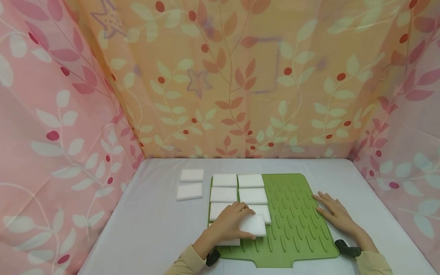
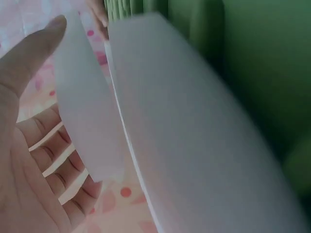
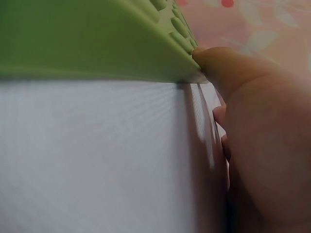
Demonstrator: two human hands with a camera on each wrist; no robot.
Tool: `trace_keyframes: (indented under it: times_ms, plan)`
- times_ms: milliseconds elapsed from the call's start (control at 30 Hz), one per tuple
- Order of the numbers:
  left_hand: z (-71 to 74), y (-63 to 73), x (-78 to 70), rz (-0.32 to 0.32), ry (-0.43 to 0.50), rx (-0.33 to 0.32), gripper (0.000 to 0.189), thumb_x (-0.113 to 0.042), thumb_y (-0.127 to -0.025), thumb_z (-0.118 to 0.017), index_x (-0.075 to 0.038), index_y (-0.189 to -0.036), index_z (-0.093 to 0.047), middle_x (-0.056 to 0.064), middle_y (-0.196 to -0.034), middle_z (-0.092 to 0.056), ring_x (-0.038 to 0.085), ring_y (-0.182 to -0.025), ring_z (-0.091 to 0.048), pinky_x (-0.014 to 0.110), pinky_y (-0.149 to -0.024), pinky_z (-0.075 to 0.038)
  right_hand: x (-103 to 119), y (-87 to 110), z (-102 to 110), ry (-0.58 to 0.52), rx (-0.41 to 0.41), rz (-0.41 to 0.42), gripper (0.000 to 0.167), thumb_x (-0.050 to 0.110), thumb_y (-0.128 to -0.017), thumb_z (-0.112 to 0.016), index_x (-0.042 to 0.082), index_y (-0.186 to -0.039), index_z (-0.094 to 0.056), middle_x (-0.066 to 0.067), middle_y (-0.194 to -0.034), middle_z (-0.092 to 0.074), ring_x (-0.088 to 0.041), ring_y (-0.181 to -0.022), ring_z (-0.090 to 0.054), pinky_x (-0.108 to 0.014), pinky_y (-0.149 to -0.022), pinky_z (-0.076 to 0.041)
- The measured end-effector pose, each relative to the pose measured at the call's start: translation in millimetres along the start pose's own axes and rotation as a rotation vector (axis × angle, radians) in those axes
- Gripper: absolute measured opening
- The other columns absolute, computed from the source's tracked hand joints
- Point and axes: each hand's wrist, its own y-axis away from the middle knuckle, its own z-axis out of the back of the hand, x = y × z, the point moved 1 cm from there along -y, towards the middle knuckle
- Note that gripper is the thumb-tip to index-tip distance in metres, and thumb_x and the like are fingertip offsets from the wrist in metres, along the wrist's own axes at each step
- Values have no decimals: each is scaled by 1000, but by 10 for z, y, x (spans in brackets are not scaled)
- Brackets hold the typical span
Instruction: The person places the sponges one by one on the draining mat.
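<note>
My left hand (image 1: 228,225) grips a white sponge (image 1: 254,224) between thumb and fingers, over the near left half of a green ridged mat (image 1: 292,236). In the left wrist view the held sponge (image 2: 87,97) lies between the thumb and the curled fingers, and another white sponge (image 2: 184,121) fills the foreground. Two columns of white sponges (image 1: 252,196) lie on the mat's left side; my hand partly covers the nearer ones. At the mat's right edge my right hand (image 1: 337,215) rests with extended fingers, thumb touching the green rim (image 3: 189,63).
Two more white sponges (image 1: 190,191) lie on the white tablecloth (image 1: 151,217), left of the mat. The mat's right half shows bare ridges. Floral curtains (image 1: 233,76) enclose the table at the back and both sides.
</note>
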Motion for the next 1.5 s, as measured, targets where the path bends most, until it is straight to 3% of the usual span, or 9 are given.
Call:
trace_keyframes:
  times_ms: [333, 567, 833, 1100, 1500]
  plan:
    - [-112, -65, -232, -2, -61, 33, 64, -67, -71, -63, -26, -121, -56, -9, -110, -52, 9, -96, -46, 26, -76, -42, -13, 2, 17, -3, -7, 14, 49, 23, -95, -52, 13, -141, -39, -27, -145, -29, -47, -136, -14, -53, -110, 9]
    - [-179, -86, -284, -11, -112, 38, 65, -68, -73, -61, -26, -122, -54, -9, -111, -50, 8, -97, -45, 25, -77, -42, -30, -3, 12, -2, -12, 26, 49, 23, -94, -53, 14, -141, -39, -26, -145, -30, -46, -136, -15, -53, -110, 8]
    - [-89, -81, -277, 18, -130, 22, 66, -66, -72, -63, -25, -122, -55, -6, -113, -52, 12, -99, -47, 27, -77, -43, -61, -12, 12, -2, -12, 36, 49, 22, -94, -53, 12, -141, -40, -27, -145, -29, -46, -137, -15, -51, -111, 9]
    - [-37, -131, -369, -12, -126, -20, 66, -66, -72, -63, -26, -123, -54, -7, -112, -52, 11, -98, -47, 26, -76, -43, -67, -13, 5, 3, -24, 44, 49, 22, -94, -53, 11, -140, -40, -28, -144, -30, -45, -137, -15, -52, -111, 8]
    - [-231, -171, -479, 6, -150, 39, 66, -69, -71, -61, -27, -121, -54, -9, -109, -50, 8, -95, -46, 23, -76, -40, -72, -13, -14, -3, -26, 37, 49, 22, -94, -53, 11, -140, -40, -28, -144, -30, -47, -136, -16, -54, -110, 8]
